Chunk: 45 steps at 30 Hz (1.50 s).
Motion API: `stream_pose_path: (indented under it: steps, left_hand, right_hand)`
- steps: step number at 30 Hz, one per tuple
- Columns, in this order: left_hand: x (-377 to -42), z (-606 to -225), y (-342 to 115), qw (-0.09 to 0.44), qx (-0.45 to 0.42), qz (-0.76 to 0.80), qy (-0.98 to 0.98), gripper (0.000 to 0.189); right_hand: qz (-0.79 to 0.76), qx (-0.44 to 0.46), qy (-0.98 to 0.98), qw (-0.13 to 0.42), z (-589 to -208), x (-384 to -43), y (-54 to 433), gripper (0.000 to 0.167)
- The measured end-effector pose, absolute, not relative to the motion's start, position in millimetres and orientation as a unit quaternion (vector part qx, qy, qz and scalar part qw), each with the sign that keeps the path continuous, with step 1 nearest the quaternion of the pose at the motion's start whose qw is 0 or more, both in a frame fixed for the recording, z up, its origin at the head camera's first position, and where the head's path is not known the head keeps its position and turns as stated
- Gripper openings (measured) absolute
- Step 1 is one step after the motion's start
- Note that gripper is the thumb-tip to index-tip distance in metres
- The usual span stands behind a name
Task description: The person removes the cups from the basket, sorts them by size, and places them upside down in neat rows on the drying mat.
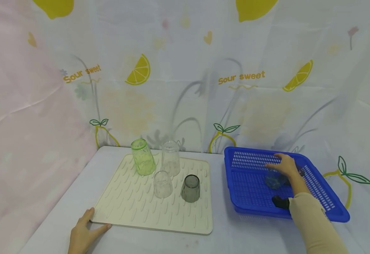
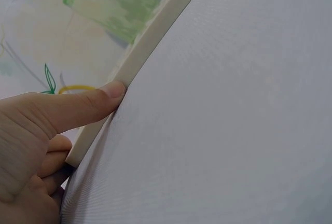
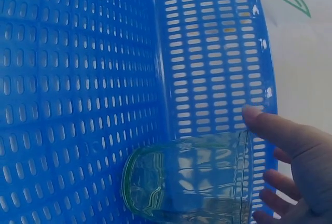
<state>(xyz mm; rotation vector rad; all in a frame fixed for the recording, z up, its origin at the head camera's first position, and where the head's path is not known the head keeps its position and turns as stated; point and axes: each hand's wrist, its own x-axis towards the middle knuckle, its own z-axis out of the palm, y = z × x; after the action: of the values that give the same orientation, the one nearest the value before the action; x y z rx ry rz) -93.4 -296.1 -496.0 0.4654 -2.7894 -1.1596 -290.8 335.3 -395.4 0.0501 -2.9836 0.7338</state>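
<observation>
My left hand [image 1: 83, 233] holds the near left corner of a cream drying mat [image 1: 172, 220], thumb along the front edge and fingers at the side. Four tumblers stand on it, narrower ends up: a tall green glass [image 1: 143, 158], a tall clear glass [image 1: 171, 161], a short clear glass [image 1: 162, 186] and a short grey glass [image 1: 191, 190]. Inside the blue basket [image 1: 251, 211], my right hand [image 1: 284, 165] spreads its thumb and fingers around the near end of a bluish-green tinted glass [image 3: 192, 177]. Its thick green end points away from the hand. Firm contact does not show.
The basket stands on the white-covered table [image 1: 223, 236], right of the mat with a gap between. A dark object [image 1: 281, 202] shows beside the right sleeve [image 1: 315, 222]. A lemon-print cloth [image 1: 188, 88] hangs close behind the mat and basket.
</observation>
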Motion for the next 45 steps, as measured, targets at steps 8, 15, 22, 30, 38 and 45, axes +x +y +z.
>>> stream_pose_path:
  steps: [8, 15, 22, 30, 38, 45]
  left_hand:
    - [-94.2, -493.7, -295.5, 0.027, 0.167, -0.386, -0.907, 0.106]
    - [-94.9, -493.3, -295.2, 0.033, 0.165, -0.382, -0.909, 0.104]
    - [-95.2, -494.7, -295.5, 0.031, 0.16, -0.377, -0.912, 0.104]
    - [-95.0, -493.7, -296.1, 0.028, 0.162, -0.379, -0.911, 0.106]
    - [-94.4, -493.3, -298.0, 0.006, 0.168, -0.39, -0.905, 0.108]
    - [-95.3, -492.5, -295.9, 0.0, 0.177, -0.388, -0.904, 0.107]
  right_hand:
    - [0.199, 0.027, -0.98, -0.013, -392.0, -288.6, 337.0, 0.083]
    - [0.208, 0.079, -0.973, -0.064, -383.4, -284.1, 327.4, 0.078]
    - [0.189, 0.075, -0.972, -0.114, -385.7, -293.5, 330.9, 0.09]
    - [0.198, 0.056, -0.965, -0.165, -375.2, -285.9, 328.9, 0.089]
    - [0.187, 0.076, -0.97, -0.137, -373.4, -281.7, 321.0, 0.08]
    - [0.228, 0.114, -0.964, -0.081, -379.4, -281.2, 318.5, 0.084]
